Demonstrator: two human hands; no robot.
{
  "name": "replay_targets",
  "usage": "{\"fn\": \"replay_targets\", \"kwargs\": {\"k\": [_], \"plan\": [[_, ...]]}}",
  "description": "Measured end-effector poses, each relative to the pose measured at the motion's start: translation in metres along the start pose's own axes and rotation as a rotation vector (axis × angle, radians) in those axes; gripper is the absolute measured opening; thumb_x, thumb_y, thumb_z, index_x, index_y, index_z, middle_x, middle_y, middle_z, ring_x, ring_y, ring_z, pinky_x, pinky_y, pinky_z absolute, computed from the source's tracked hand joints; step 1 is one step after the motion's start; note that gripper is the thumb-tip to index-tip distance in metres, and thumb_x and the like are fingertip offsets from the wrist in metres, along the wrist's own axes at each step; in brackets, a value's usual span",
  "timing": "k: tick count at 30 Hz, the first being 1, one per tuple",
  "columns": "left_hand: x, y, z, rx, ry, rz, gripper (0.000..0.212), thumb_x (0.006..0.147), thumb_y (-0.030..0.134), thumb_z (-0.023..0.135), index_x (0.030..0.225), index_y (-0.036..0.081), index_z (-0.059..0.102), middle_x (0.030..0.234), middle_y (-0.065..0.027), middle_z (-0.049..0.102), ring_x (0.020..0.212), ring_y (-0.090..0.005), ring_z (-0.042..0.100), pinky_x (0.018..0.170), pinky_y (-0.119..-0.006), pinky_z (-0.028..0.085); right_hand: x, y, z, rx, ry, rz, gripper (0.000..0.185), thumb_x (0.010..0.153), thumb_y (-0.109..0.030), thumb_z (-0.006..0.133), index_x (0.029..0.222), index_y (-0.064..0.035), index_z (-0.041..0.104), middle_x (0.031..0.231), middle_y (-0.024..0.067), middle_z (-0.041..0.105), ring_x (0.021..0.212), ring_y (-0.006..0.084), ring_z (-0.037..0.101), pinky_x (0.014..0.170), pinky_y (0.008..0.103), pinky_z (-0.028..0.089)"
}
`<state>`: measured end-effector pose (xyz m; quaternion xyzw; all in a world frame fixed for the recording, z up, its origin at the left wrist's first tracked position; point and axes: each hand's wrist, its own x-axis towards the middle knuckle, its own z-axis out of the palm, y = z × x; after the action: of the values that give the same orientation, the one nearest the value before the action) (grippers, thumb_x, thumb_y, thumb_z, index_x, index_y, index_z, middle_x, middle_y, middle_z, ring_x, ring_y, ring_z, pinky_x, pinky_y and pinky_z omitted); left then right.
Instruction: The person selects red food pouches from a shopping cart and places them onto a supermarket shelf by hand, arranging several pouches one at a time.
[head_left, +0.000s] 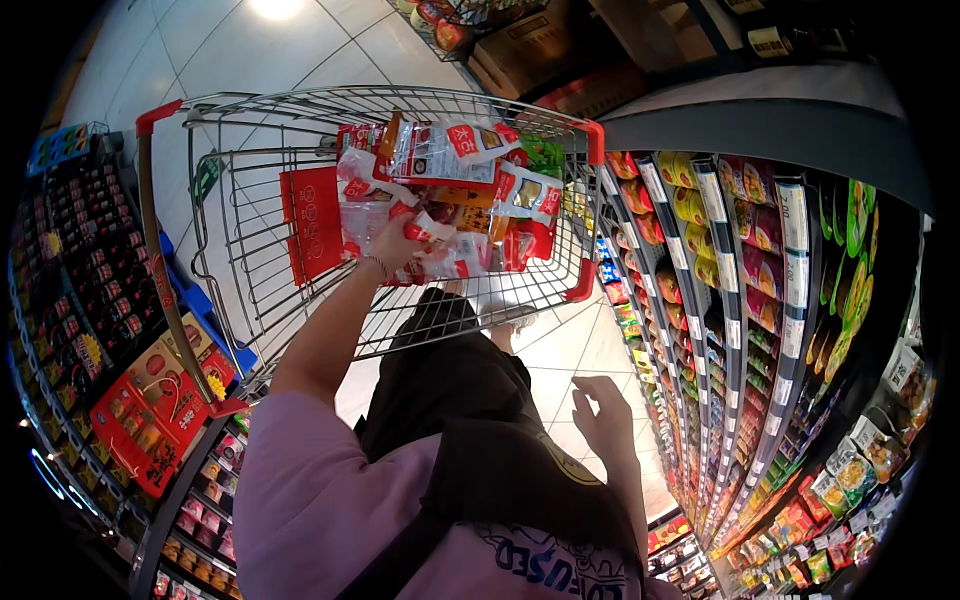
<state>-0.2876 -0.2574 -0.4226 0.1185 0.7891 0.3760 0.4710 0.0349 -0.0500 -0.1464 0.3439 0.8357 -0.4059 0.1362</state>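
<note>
My left hand (396, 241) reaches into a metal-wire shopping cart (255, 251), on top of plastic food packets at the near side of the pile. Its fingers lie at a small red-and-white packet (430, 227); whether they grip it cannot be made out. The heap also holds a large clear-fronted packet (442, 154), a white-and-red packet with a small window (529, 193) and green packets (541, 152). My right hand (602, 412) hangs over the tiled floor beside my body, below the cart, with its fingers slightly bent and apart, holding nothing.
Long shelves of packaged food (761, 277) with price strips run along the right. Dark bottles or jars (97, 262) and a red display box (161, 405) stand at the left. Cardboard boxes (532, 45) sit beyond the cart. Pale floor tiles (300, 45) show at the upper left.
</note>
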Motion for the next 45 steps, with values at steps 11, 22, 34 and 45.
{"fn": "replay_targets", "kwargs": {"k": [11, 22, 34, 45], "plan": [[-0.122, 0.123, 0.070, -0.898, -1.228, 0.014, 0.052, 0.075, 0.009, 0.080, 0.120, 0.002, 0.055, 0.120, -0.0074, 0.060, 0.112, -0.0204, 0.059, 0.103, -0.037, 0.042, 0.027, 0.020, 0.056, 1.775, 0.051, 0.425, 0.054, 0.100, -0.044, 0.045, 0.139, -0.0073, 0.041, 0.133, 0.0096, 0.053, 0.124, 0.0253, 0.050, 0.106, 0.0439, 0.038], [0.032, -0.012, 0.104, 0.950, -0.050, 0.141, 0.054, 0.073, 0.030, 0.074, 0.120, 0.012, 0.057, 0.116, -0.0120, 0.064, 0.118, -0.0276, 0.054, 0.097, -0.048, 0.040, -0.018, 0.022, 0.027, 1.458, 0.221, 0.391, 0.050, 0.091, -0.013, 0.063, 0.134, -0.0007, 0.041, 0.123, 0.0097, 0.058, 0.113, 0.0203, 0.057, 0.096, 0.0358, 0.046], [-0.066, 0.118, 0.047, 0.688, -0.046, 0.842, 0.029, 0.070, 0.020, 0.069, 0.099, 0.017, 0.069, 0.087, -0.0017, 0.065, 0.090, -0.0250, 0.058, 0.090, -0.046, 0.037, -0.009, 0.066, 0.029, 1.734, 0.069, 0.368, 0.070, 0.094, -0.048, 0.055, 0.140, 0.0015, 0.036, 0.131, 0.0154, 0.054, 0.120, 0.0280, 0.055, 0.102, 0.0441, 0.044], [-0.240, 0.225, 0.042, 0.452, 0.253, 1.610, 0.057, 0.066, 0.013, 0.075, 0.118, 0.030, 0.060, 0.116, 0.0022, 0.057, 0.110, -0.0208, 0.052, 0.106, -0.058, 0.033, 0.041, 0.025, 0.014, 1.767, -0.343, 0.030, 0.082, 0.081, -0.056, 0.068, 0.135, 0.0004, 0.044, 0.123, 0.0168, 0.061, 0.107, 0.0274, 0.064, 0.092, 0.0414, 0.054]]}}
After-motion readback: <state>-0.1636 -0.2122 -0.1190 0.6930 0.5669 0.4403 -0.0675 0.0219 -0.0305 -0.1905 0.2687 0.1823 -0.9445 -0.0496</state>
